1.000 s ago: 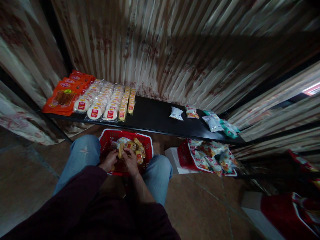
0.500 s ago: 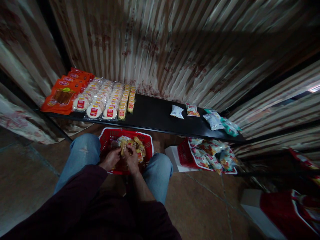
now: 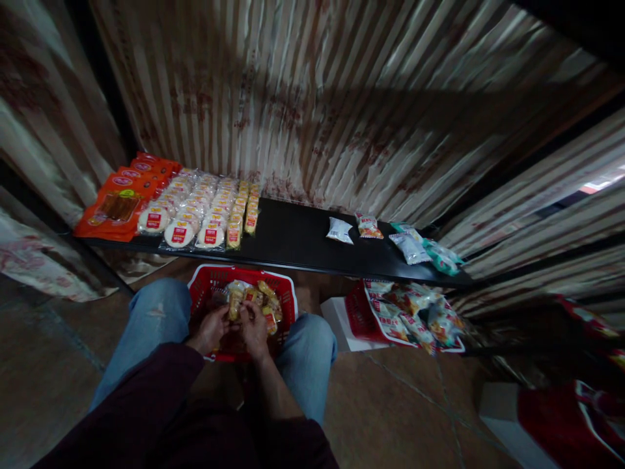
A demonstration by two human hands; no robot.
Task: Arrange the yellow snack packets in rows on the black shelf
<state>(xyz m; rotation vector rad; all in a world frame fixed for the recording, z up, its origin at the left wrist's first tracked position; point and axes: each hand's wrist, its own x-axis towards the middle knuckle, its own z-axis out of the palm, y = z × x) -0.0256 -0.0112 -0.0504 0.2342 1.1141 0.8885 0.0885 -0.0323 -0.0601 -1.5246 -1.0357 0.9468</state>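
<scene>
Between my knees stands a red plastic basket [image 3: 288, 277] with several small yellow-wrapped snack packs [image 3: 271, 319] inside. Over it, my left hand [image 3: 213, 327] is closed on the left side of one yellow snack pack [image 3: 235, 304]. My right hand [image 3: 254, 331] grips the same pack from the right, thumb and fingers pinched. On the black shelf [image 3: 297, 234] just beyond, rows of similar yellow packs [image 3: 235, 231] stand beside white round rice crackers in clear wrappers [image 3: 211, 234].
Orange snack bags [image 3: 110, 212] lie at the shelf's left end. Toward its right are a white packet [image 3: 340, 230], a red-and-white packet [image 3: 368, 225] and green packets [image 3: 442, 256]. A second red basket [image 3: 359, 316] full of packets stands below right. Striped curtains [image 3: 293, 98] hang behind.
The view has tilted slightly, so the shelf and basket sit lower in the picture. Both hands still hold the yellow pack above the basket, with little shift.
</scene>
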